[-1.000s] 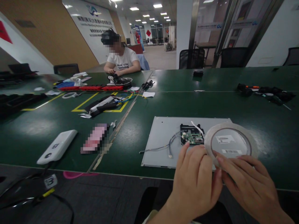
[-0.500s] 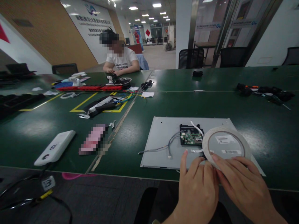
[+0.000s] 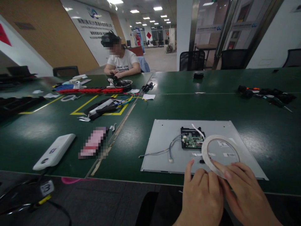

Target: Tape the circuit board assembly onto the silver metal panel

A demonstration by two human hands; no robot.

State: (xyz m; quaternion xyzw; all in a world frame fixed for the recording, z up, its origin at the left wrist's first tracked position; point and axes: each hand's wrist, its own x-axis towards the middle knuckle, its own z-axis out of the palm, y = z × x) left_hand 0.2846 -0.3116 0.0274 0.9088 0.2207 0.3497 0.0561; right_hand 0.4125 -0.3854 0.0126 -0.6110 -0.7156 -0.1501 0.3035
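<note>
Now you are lowering the tape roll (image 3: 219,153) toward the metal panel (image 3: 164,144) at the counter's near edge, both hands' grip pinching its rim: left hand (image 3: 202,194), right hand (image 3: 244,191).

The desk (image 3: 70,125) has a dark green top, smooth with a soft sheen that mirrors the ceiling lights. The flat panel (image 3: 162,147) looks like pale grey sheet metal, matt and even. On it sits a green circuit board (image 3: 191,142) in black plastic, with thin grey plastic-coated wires (image 3: 164,151). The tape roll (image 3: 219,153) is whitish and thin, slightly translucent, paper-like at its edge. The white device (image 3: 54,151) is glossy plastic
</note>
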